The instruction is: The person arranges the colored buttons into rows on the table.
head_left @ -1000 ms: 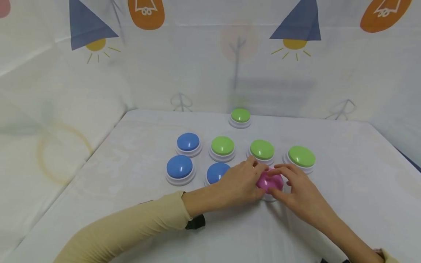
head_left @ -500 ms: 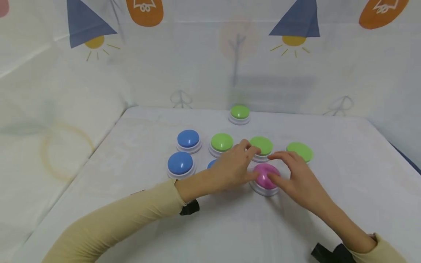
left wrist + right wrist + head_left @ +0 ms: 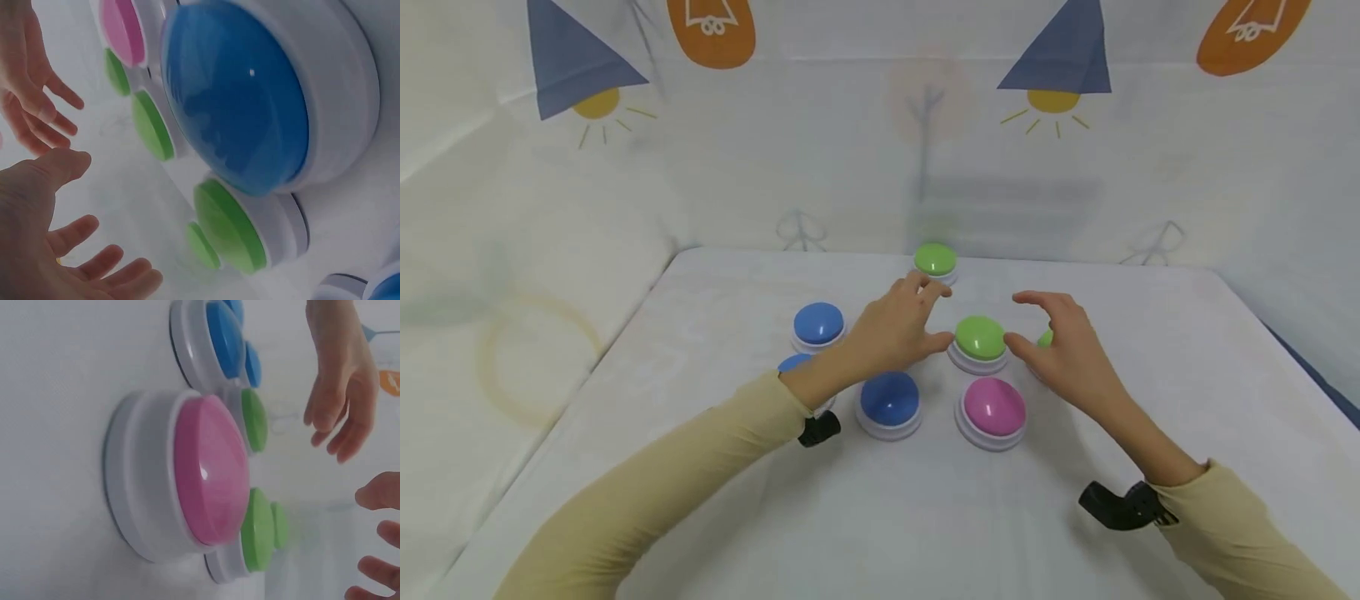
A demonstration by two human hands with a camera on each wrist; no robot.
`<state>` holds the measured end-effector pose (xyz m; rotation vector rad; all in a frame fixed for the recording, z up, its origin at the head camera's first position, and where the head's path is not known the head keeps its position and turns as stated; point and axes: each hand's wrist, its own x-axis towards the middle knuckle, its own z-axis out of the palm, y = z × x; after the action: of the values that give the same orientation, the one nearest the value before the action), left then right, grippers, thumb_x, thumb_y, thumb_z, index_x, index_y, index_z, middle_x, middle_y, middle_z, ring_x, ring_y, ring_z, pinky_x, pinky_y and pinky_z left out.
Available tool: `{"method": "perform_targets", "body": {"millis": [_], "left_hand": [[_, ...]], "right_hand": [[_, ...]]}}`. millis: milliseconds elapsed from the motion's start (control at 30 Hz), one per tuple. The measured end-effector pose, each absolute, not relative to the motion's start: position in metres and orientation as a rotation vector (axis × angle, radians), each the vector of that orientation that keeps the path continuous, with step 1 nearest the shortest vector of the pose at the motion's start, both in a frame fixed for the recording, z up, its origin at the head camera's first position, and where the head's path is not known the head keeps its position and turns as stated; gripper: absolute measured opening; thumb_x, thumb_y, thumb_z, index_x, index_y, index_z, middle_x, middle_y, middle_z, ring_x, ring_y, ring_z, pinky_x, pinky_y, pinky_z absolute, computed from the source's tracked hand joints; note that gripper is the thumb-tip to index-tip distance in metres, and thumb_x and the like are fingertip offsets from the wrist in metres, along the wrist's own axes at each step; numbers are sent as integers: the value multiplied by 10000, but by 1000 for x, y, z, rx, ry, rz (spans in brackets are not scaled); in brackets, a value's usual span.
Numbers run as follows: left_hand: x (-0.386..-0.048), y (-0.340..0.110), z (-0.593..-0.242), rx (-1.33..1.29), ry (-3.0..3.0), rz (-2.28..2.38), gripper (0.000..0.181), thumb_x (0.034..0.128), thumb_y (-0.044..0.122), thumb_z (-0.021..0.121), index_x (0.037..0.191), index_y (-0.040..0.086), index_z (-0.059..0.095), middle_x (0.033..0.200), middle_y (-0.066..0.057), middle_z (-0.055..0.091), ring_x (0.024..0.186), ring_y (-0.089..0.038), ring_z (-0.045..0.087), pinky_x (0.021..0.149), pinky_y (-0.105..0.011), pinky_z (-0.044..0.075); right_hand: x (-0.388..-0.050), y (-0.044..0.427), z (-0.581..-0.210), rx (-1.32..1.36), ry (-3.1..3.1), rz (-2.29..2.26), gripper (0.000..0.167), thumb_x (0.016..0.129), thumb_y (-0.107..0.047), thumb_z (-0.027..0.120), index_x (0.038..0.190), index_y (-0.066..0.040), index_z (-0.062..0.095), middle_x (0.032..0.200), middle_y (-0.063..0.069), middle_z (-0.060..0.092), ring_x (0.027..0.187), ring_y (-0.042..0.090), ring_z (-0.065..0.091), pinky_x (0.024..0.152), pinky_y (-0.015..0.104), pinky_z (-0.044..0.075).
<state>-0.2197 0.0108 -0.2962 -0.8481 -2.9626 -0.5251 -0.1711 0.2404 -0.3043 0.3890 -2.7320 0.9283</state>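
A pink push button (image 3: 994,407) with a white round base stands on the white-covered table. My left hand (image 3: 887,327) hovers above the buttons, fingers loosely bent and spread from the thumb, holding nothing. Apart from it, my right hand (image 3: 1071,354) hangs in the air with thumb and fingers in a wide curve, also holding nothing. Between the two hands lies a green button (image 3: 980,337). Below the left hand sits a blue button (image 3: 889,398). My left arm partly covers another blue button (image 3: 795,362), and my right hand mostly hides a green button (image 3: 1045,338).
Another green button (image 3: 936,259) stands near the table's far edge, and a further blue button (image 3: 818,323) is at the left. A white printed cloth (image 3: 850,150) hangs behind the table. Each sleeve carries a black wrist device (image 3: 1120,506).
Both hands have come off the pink button, risen and moved toward the back, spreading farther apart. The pink button stays on the table and is now fully uncovered.
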Motion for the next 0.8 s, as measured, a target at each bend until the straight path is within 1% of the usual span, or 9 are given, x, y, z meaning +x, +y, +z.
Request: {"method": "perform_targets", "body": {"millis": [133,200,400,500,667,800], "left_hand": [[-234,9,-296,-808,-2985,-480,607,916,432,671,1429,171,479,1459,-89,410,1254,-221,497,781,-378,573],[-242,8,-297,-795,-3000,-458,610,919,426,668,1435,165,474,1470,-100,402,1273,-234,490,798,-400,575],[-264,5,-299,-763,-3029,-427,619,928,420,648,1448,147,456,1500,-134,379,1303,-265,478,814,-426,576],[-277,5,-298,-749,-3034,-437,629,926,415,644,1454,139,444,1503,-147,370,1307,-280,473,847,-434,564],[-297,10,-296,-796,-3022,-508,632,910,372,675,1447,120,457,1481,-173,384,1326,-312,450,965,-448,508],[-312,18,-296,-852,-3006,-489,609,909,345,687,1436,128,473,1445,-191,408,1300,-332,467,984,-447,492]], "right_hand": [[-187,242,-303,359,-2733,916,504,901,-116,680,1356,13,508,1368,246,486,1286,440,406,1007,637,371],[-194,242,-302,348,-2746,912,514,904,-124,679,1366,10,500,1379,247,478,1302,443,391,1036,645,339],[-223,239,-304,346,-2788,930,530,918,-152,670,1389,3,483,1411,239,456,1329,432,369,1079,615,314],[-241,236,-307,394,-2796,911,530,920,-157,670,1387,11,485,1407,236,471,1330,418,384,1089,592,322],[-268,231,-310,483,-2808,870,549,919,-163,676,1405,-5,476,1398,213,489,1315,378,420,1073,560,369],[-286,227,-310,485,-2853,795,594,914,-189,681,1441,-47,447,1402,215,475,1304,383,430,1036,574,404]]}}
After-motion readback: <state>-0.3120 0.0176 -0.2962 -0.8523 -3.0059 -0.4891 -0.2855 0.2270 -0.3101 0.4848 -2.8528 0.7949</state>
